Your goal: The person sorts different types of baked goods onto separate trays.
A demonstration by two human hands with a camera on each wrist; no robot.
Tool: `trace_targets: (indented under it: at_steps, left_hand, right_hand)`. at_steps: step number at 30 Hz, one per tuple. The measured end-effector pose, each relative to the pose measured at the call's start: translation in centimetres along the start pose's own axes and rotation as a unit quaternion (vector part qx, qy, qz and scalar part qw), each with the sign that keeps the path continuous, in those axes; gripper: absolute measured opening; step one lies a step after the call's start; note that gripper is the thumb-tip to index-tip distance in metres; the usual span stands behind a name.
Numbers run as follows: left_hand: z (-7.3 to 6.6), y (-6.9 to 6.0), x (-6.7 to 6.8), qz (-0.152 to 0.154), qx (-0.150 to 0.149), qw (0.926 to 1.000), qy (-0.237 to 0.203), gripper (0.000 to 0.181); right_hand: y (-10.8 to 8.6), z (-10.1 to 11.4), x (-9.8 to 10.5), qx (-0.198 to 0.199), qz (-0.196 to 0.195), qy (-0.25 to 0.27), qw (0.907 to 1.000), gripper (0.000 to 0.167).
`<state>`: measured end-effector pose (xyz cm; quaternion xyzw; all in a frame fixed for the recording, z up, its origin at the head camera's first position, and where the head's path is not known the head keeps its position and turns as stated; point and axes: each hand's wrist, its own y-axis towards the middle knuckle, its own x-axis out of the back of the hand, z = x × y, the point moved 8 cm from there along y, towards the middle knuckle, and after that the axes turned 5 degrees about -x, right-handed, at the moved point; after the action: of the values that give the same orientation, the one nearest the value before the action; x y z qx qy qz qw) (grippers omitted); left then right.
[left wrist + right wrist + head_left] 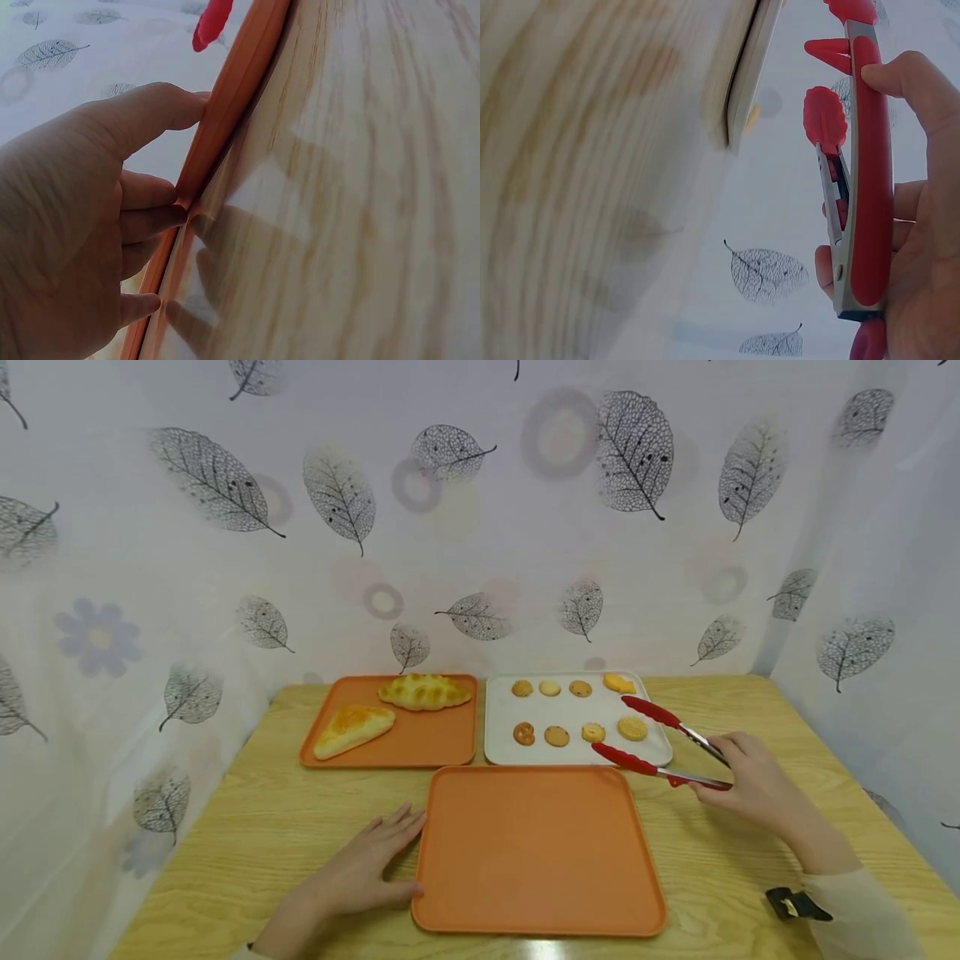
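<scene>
My right hand (757, 789) grips a pair of red-tipped metal tongs (693, 774), whose two arms are spread apart. Their tips hover over the right part of the white tray (498, 710). In the right wrist view the thumb lies on the red handle of the tongs (871, 172). My left hand (360, 868) touches the left rim of the bare orange tray (540, 852) with extended fingers. Close up, its fingertips meet the side of the orange tray (225, 105). Several small cookies stand in two rows on the white tray, including a pretzel-shaped one (523, 733) and a fish-shaped one (618, 682).
Left of the white tray, a second orange tray (435, 743) holds a triangular bread (354, 731) and a long ridged bread (424, 692). All the trays lie on a wooden table (247, 827). A leaf-printed curtain (495, 543) hangs behind and at both sides.
</scene>
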<state>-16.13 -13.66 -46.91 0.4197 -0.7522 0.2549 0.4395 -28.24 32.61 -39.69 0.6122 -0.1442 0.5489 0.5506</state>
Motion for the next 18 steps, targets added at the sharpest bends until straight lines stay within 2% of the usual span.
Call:
trace_targets:
  at_steps: [11,18]
  left_hand:
    - [0.1,0.0,-0.3,0.008,0.001,0.9999,-0.007,0.092]
    - [0.2,-0.2,-0.2,0.005,0.001,1.0,-0.002,0.092]
  right_hand:
    - [-1.0,-3.3,1.3,-0.07,0.025,-0.015,0.9971,0.062]
    - [-1.8,-6.0,1.8,-0.127,0.047,-0.014,0.9906,0.067]
